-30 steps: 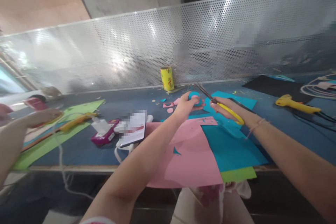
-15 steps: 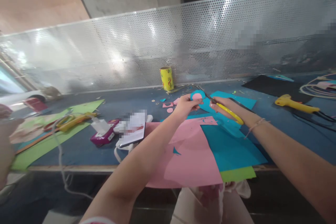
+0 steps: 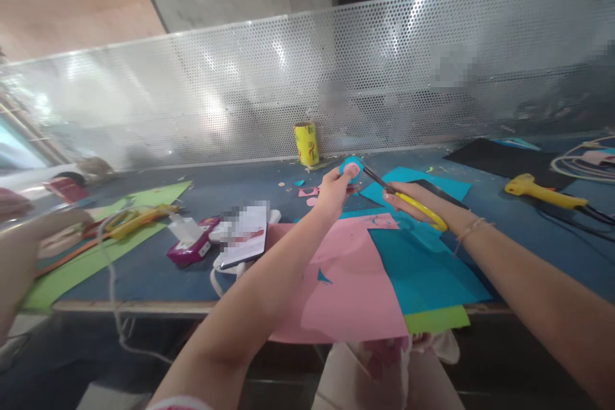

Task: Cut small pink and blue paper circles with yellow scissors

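Between the fingers of my left hand (image 3: 335, 187) is a small blue paper piece (image 3: 356, 160) with a pink centre. My right hand (image 3: 400, 196) is closed on scissors (image 3: 419, 204) with yellow handles and dark blades. The blade tips point up and left, right beside the blue piece; whether they touch it I cannot tell. Under my forearms lie a large pink sheet (image 3: 353, 298) with a small blue scrap on it and a blue sheet (image 3: 427, 272). Another blue sheet (image 3: 408, 176) rests behind the scissors.
A yellow tube (image 3: 306, 143) stands near the perforated metal screen (image 3: 250, 90). Left of my arm are a phone (image 3: 246, 237) and a purple power strip (image 3: 188, 251) with cables. A yellow glue gun (image 3: 548, 192) lies right. Another person's arm (image 3: 19, 256) reaches in at far left.
My left hand has turned the paper piece and moved it slightly left and up, with a finger now over its pink centre. The scissor blades now sit closer to its edge. The person's arm has reached further in.
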Demonstrator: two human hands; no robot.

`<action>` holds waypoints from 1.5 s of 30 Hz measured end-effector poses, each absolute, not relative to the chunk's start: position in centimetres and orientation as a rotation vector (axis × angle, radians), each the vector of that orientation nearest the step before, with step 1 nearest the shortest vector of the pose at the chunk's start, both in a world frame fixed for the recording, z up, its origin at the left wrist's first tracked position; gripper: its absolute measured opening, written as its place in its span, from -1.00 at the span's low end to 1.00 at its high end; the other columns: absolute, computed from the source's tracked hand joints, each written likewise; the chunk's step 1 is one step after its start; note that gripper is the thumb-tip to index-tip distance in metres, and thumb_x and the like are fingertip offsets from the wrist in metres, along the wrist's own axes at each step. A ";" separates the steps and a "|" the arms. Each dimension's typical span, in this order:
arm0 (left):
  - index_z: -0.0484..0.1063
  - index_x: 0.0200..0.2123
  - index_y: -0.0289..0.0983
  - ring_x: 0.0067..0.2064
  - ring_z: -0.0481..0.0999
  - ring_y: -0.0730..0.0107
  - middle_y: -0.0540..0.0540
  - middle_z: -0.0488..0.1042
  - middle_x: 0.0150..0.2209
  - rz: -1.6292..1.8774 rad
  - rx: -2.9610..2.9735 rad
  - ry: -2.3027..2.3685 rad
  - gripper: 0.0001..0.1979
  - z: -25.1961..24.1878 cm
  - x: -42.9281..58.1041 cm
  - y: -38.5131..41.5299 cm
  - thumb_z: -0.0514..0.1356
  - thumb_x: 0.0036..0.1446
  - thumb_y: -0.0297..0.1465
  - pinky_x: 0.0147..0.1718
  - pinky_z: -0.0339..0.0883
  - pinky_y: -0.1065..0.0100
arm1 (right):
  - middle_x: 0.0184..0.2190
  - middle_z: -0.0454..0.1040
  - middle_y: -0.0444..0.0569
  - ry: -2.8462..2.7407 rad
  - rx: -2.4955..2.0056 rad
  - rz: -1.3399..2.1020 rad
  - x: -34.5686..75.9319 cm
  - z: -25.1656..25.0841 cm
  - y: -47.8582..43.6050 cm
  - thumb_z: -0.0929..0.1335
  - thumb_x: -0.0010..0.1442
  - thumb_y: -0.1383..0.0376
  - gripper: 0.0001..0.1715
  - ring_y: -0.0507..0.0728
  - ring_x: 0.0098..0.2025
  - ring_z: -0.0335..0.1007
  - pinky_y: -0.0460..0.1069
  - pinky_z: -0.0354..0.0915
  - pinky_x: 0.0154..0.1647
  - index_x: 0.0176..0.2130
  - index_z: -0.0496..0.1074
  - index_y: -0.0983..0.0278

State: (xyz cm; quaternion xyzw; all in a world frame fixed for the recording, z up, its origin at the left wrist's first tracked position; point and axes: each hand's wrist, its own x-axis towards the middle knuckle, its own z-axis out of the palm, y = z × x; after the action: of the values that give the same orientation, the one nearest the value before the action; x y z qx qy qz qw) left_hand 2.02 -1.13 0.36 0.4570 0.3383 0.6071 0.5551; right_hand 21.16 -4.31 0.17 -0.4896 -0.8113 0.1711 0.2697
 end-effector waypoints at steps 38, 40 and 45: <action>0.37 -0.52 -0.28 -0.45 0.33 0.56 0.05 0.33 -0.52 1.456 1.267 0.826 -0.85 -0.7 2.0 -0.5 0.29 -0.12 -0.38 -0.41 0.29 0.46 | -0.71 0.19 -0.17 -2.090 -1.295 0.570 20.1 -0.8 -3.9 0.20 0.20 -0.14 -0.48 0.02 -0.63 0.12 -0.05 0.04 -0.61 -0.50 0.18 0.20; 0.37 -0.53 -0.28 -0.46 0.31 0.56 0.06 0.31 -0.54 1.456 1.272 0.832 -0.82 -0.7 2.0 -0.5 0.30 -0.12 -0.34 -0.41 0.29 0.46 | -0.71 0.18 -0.18 -2.100 -1.300 0.565 20.1 -1.0 -3.6 0.20 0.18 -0.14 -0.48 0.02 -0.64 0.11 -0.06 0.02 -0.61 -0.50 0.19 0.21; 0.37 -0.55 -0.28 -0.48 0.30 0.57 0.06 0.31 -0.55 1.472 1.274 0.860 -0.82 -0.6 2.0 -0.5 0.31 -0.10 -0.35 -0.43 0.26 0.47 | -0.71 0.16 -0.20 -2.091 -1.297 0.550 20.3 -1.4 -3.2 0.19 0.17 -0.16 -0.46 -0.01 -0.67 0.05 -0.07 -0.04 -0.63 -0.50 0.22 0.22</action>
State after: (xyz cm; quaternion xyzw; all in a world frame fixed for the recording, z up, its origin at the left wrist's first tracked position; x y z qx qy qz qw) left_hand 1.96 -0.54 -0.59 0.5234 0.3532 0.6048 0.4853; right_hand 20.30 -3.23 -1.44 -0.4898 -0.7898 0.2077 0.3052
